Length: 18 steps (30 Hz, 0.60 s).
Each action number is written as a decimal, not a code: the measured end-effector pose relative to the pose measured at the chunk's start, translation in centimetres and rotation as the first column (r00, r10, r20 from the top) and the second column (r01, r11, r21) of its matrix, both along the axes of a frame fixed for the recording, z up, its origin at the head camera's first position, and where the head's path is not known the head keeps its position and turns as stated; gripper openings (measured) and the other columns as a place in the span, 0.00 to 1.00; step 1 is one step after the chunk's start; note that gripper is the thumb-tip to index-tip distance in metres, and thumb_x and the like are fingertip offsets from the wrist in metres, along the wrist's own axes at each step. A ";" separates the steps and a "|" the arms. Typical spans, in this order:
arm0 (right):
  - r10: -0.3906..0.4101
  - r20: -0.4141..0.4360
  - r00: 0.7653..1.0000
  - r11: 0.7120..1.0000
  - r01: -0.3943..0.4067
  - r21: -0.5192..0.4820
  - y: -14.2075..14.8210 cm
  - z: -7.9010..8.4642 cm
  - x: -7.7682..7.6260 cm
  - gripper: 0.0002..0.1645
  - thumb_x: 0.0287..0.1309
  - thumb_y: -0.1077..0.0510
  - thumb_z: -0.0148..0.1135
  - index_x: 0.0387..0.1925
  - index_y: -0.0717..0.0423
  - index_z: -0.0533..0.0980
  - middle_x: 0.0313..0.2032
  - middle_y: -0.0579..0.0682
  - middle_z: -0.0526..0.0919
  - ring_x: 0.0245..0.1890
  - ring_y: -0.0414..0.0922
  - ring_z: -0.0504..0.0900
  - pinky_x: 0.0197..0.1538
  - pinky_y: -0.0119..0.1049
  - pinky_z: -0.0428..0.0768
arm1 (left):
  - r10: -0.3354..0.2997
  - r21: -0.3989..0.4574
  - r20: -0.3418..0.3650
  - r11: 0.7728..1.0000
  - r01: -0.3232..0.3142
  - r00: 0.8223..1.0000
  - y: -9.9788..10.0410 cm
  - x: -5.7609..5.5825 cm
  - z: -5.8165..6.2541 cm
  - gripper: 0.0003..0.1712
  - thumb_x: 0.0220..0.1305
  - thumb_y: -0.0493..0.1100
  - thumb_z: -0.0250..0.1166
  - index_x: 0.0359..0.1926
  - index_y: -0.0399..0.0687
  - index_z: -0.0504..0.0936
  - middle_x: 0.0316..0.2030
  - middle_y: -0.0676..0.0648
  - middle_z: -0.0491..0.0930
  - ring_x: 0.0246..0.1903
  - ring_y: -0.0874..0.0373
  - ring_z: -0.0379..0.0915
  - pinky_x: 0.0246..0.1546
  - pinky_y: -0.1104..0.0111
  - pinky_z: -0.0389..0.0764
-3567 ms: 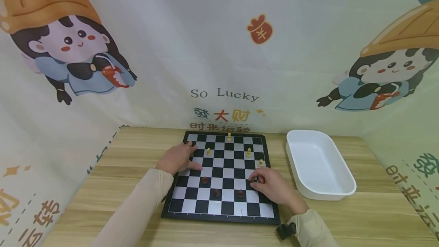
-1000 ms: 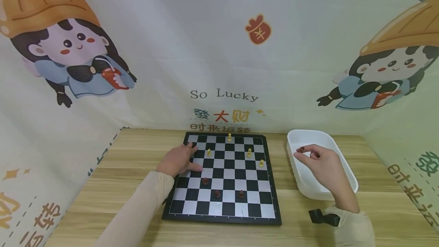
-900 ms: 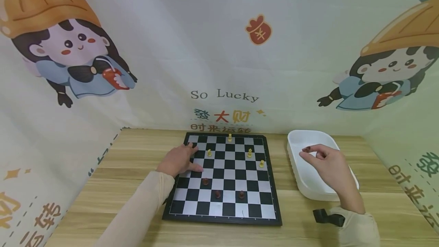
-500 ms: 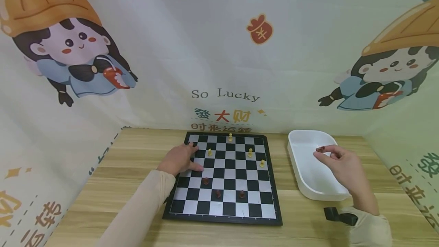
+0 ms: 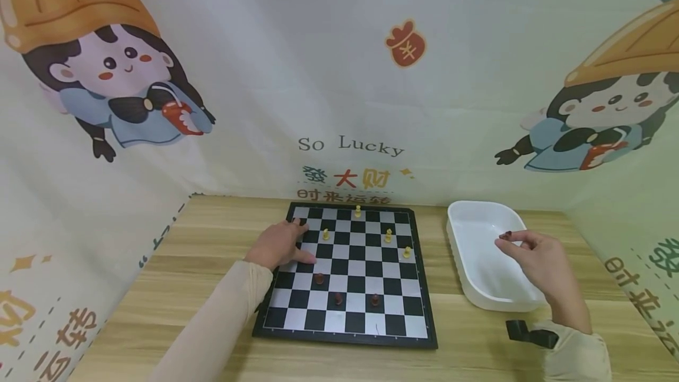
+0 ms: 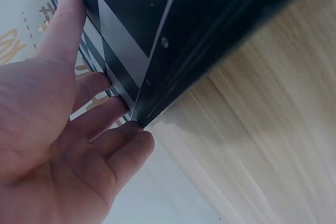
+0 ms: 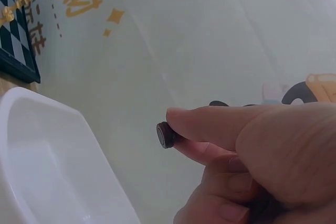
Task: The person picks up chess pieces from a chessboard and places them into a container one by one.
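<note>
The chessboard (image 5: 347, 282) lies on the table, and my left hand (image 5: 276, 245) rests on its left edge. In the left wrist view the thumb (image 6: 62, 22) lies over the squares while the other fingers touch the rim. My right hand (image 5: 541, 258) is raised over the white tub (image 5: 467, 276), pinching a small dark reddish-brown chess piece (image 7: 166, 135) between thumb and forefinger. The piece's round base faces outward; its upper part is hidden by the fingers. Dark red pieces (image 5: 375, 299) stand on the board's near half, several yellow pieces (image 5: 388, 235) on the far half.
To the right of the board stands the tub, with a strip of wooden table (image 5: 440, 234) between them. A printed cloth (image 5: 254, 75) hangs behind and at both sides of the table. A black strap (image 5: 530, 335) is on the right wrist.
My right hand has lifted the dark piece off the board's right side, carried it over to the tub and drifted further right above it. The left hand stays on the board.
</note>
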State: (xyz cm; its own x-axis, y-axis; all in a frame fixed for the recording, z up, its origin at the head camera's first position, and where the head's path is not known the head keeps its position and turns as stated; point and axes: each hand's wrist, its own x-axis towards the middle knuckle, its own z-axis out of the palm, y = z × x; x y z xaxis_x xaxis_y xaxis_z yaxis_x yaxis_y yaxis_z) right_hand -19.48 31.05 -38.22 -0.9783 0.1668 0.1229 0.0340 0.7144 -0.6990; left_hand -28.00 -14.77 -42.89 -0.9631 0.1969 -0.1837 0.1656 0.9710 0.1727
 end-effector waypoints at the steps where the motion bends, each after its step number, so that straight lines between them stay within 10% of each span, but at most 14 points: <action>1: -0.002 0.004 1.000 1.000 0.002 0.000 0.0 0.0 0.0 0.24 0.65 0.47 0.67 0.46 0.66 0.83 0.21 0.41 0.67 0.24 0.38 0.65 0.25 0.33 0.64 | 0.000 -0.001 0.001 1.000 0.000 1.000 0.0 0.0 0.0 0.55 0.51 0.67 0.74 0.74 0.45 0.68 0.76 0.39 0.62 0.75 0.39 0.61 0.75 0.49 0.67; 18: -0.074 0.101 0.992 0.996 0.078 -0.043 0.0 0.1 -0.1 0.32 0.68 0.42 0.64 0.60 0.64 0.79 0.25 0.45 0.69 0.24 0.41 0.67 0.24 0.34 0.65 | -0.004 -0.005 -0.008 1.000 0.004 1.000 0.0 0.1 0.1 0.55 0.52 0.67 0.73 0.74 0.44 0.69 0.76 0.38 0.62 0.75 0.39 0.61 0.75 0.49 0.67</action>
State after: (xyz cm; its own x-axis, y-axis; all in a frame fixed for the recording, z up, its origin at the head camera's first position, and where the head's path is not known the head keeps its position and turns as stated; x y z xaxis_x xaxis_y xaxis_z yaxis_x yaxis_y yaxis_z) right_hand -19.58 31.10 -38.09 -0.9695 0.2444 0.0160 0.1580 0.6739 -0.7217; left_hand -27.85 -14.73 -42.76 -0.9636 0.1997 -0.1775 0.1707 0.9712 0.1662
